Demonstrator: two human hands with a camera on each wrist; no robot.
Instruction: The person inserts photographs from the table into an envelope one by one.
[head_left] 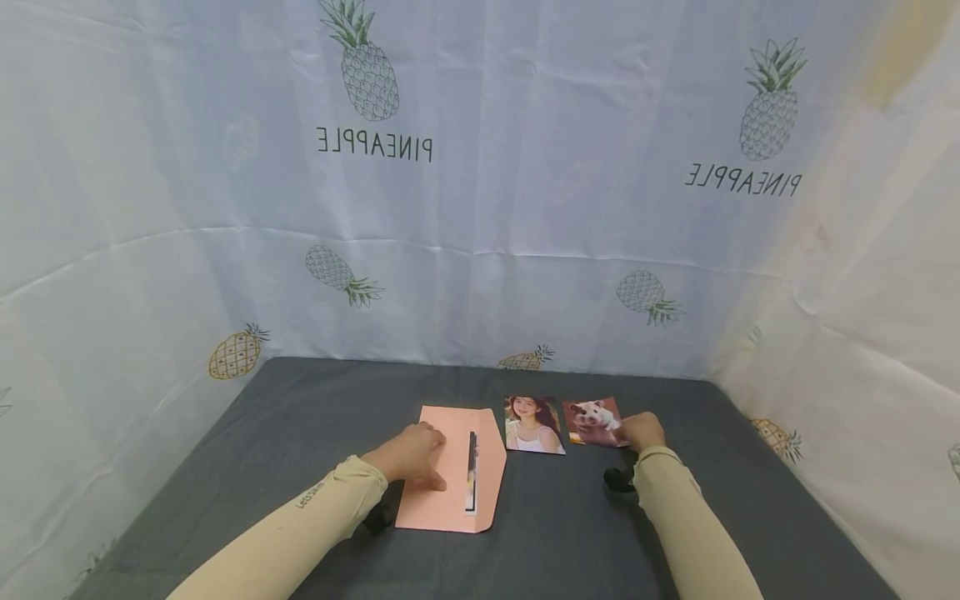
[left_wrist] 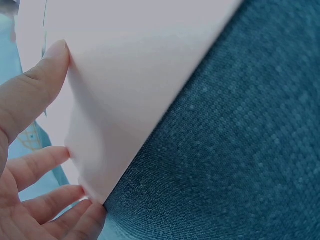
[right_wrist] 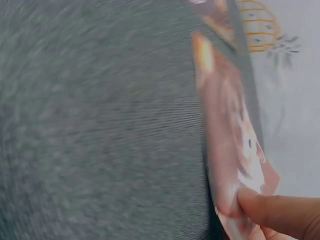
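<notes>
A pink paper envelope lies on the dark cloth with its flap to the right. My left hand rests on its left part, thumb and fingers spread. In the left wrist view the thumb and fingertips touch the envelope, one edge of which runs along the cloth. A narrow photo-like strip with dark and white edging shows near the base of the flap. With thumb and fingers, my right hand pinches a hamster photo at its right edge. The photo looks tilted and slightly bent in the right wrist view.
A photo of a person in a white top lies between the envelope and the hamster photo. Dark cloth covers the table. Pineapple-print curtains hang behind it and at both sides.
</notes>
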